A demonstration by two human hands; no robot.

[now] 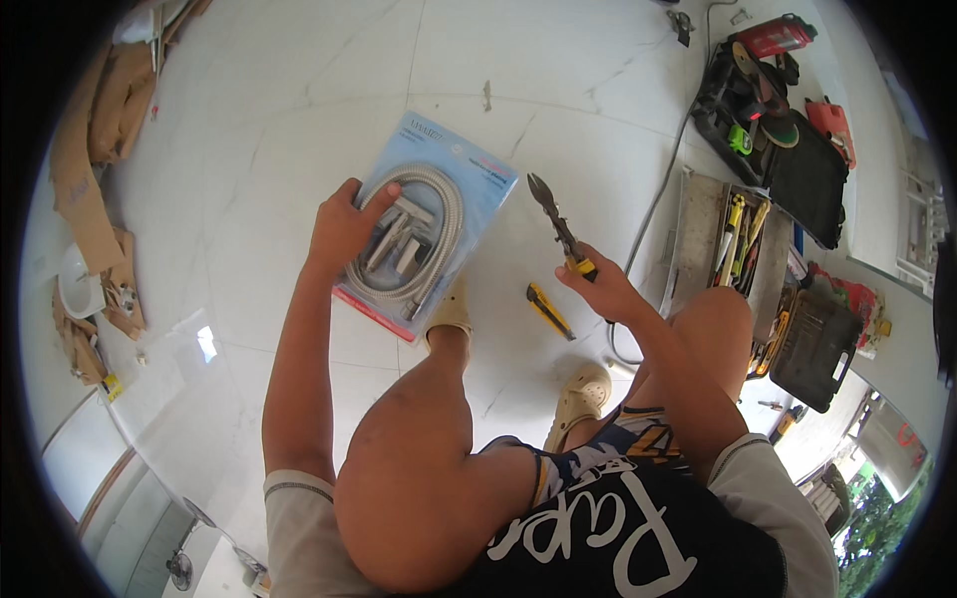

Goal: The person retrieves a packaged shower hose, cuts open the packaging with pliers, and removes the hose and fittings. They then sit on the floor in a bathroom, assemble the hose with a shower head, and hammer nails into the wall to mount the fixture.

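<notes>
Blister pack (482, 199), blue card with a red lower edge, is in front of the person, left of centre, tilted with its top leaning right. Inside: a coiled silver hose (451, 214) ringing some pale sprayer parts (399, 239). Left hand (344, 231) has it by the left side, grip closed on the edge, thumb over the front, other fingers mostly hidden. Pack overlaps the left clog (454, 307) in view; can't tell if they touch.

Right hand (604, 291) grip is wrapped round the yellow-and-black handles of metal pliers (554, 217), tip aimed up and left, near the pack's right corner but apart from it. Can't tell how far the plier jaws are parted.

Yellow-and-black utility knife (549, 311) lies on the white tile floor (518, 384), between the pack and the right hand in view. Right side: metal toolbox (691, 234) full of hand tools, open black case (812, 189) above it, dark cable (665, 184) running alongside. Far left: cardboard (82, 214) and a white basin (80, 283).
</notes>
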